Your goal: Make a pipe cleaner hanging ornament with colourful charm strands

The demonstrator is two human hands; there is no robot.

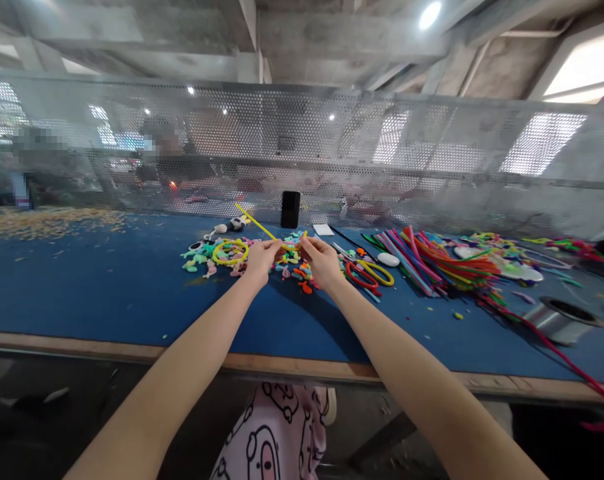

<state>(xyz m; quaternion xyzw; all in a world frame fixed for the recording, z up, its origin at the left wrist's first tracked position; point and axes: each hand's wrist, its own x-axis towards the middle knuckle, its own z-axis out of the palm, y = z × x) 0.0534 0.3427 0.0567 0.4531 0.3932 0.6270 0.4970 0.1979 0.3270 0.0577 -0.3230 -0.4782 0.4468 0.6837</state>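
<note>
My left hand [263, 259] pinches a thin yellow flexible strip [255, 221]; its long free end slants up and away to the left. My right hand [323, 259] grips the same strip a short way to the right, and a small yellow tip shows above those fingers. Both hands are closed, just over a heap of small colourful pieces [286, 272] on the blue table [147, 293]. Beside the left hand lies a yellow ring [231, 253]. By the right hand are a red loop [361, 275] and a yellow loop [377, 273], resembling scissor handles.
A black phone [290, 209] stands upright behind the heap. To the right are a bundle of coloured strips [432, 260], a white oval object [388, 259] and a metal spool [562, 320]. Tan scraps [47, 221] cover the far left. A perforated metal screen [302, 147] closes off the back.
</note>
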